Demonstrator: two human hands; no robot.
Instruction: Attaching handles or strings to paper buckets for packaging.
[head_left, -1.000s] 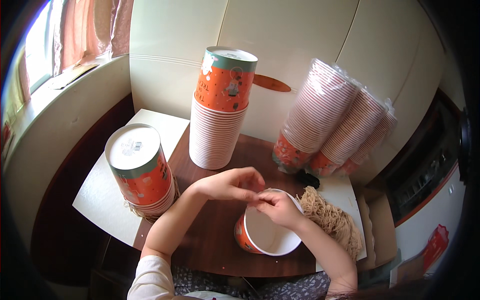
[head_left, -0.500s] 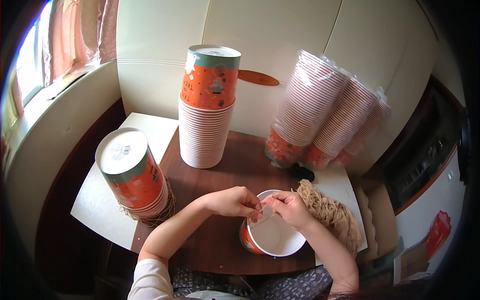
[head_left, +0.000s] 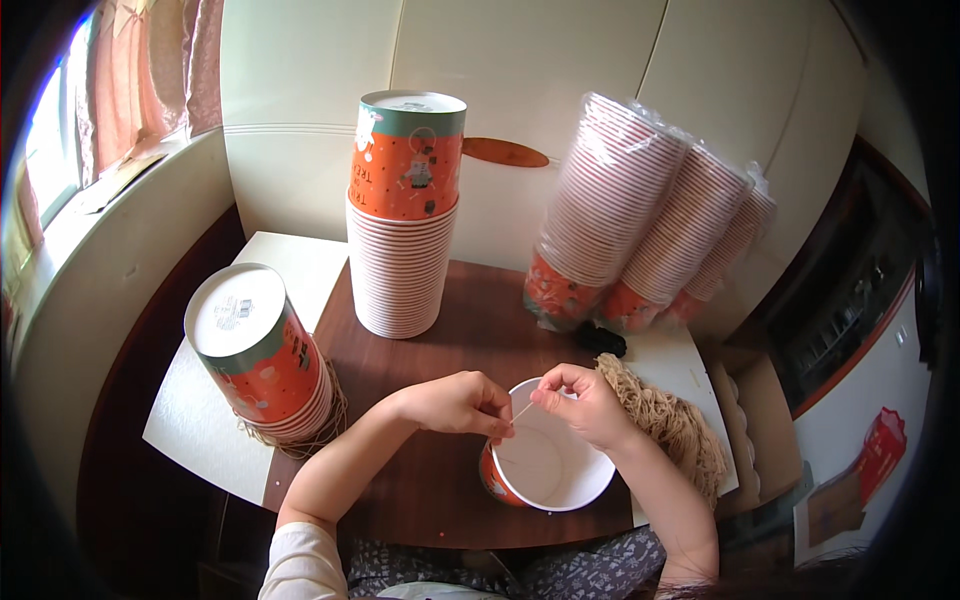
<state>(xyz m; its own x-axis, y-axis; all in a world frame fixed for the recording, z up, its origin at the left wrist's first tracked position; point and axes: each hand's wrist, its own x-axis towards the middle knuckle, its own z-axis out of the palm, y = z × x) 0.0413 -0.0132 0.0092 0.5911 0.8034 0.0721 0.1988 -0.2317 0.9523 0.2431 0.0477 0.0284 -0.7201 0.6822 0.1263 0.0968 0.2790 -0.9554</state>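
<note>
A thin pale strand (head_left: 522, 411) spans the short gap between the two hands, above the inner left side of an open paper tub (head_left: 571, 483); the tub stands mouth up on the brown table (head_left: 395, 495), near its front edge. The left hand (head_left: 465, 402) has its fingers curled in, thumb and forefinger pinching the strand close to the tub's rim; the right hand (head_left: 590, 405) grips it between thumb and fingertip over the mouth — whether the strand passes through the tub's wall, I cannot tell.

To handle it well, I would pinch near the tips, draw the strand evenly and lightly, and leave the thin rim unbent; nothing visibly grips the tub, so a hard tug could tip it — a resting finger would steady it.

Just right of the tub lies a bundle of tan cords (head_left: 668, 425); farther off stand an upturned tub stack (head_left: 402, 262), a shorter stack (head_left: 262, 368) at left with cord round its base, and plastic-wrapped stacks (head_left: 612, 205) at right.
</note>
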